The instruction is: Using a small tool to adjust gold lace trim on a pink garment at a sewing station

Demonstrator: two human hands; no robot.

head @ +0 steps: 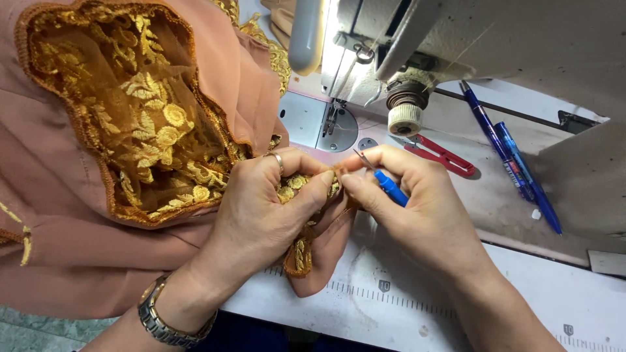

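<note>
Left hand (pixel 261 208): pinches the gold-trimmed edge of the cloth between thumb and fingers; it has a ring on one finger and a metal watch (pixel 160 319) on the wrist
Right hand (pixel 417 208): holds the seam ripper in a tight finger grip, its fingertips touching the left thumb
Seam ripper (pixel 389 186): small tool with a blue handle and a thin metal tip; its long line runs slanted, tip pointing up and to the left, right at the cloth edge between the two hands
Cloth (pixel 78 248): pinkish brown with a gold flower lace patch (pixel 150 124); it is piled on the left and hangs over the tabletop edge
Sewing machine (pixel 404 45): white, just behind the hands
Red snips (pixel 443 155): lie on the tabletop (pixel 495 195) near the right hand
Two blue pens (pixel 515 163): lie side by side, slanted, further right
Ruler strip (pixel 391 296): runs along the front of the tabletop
</note>
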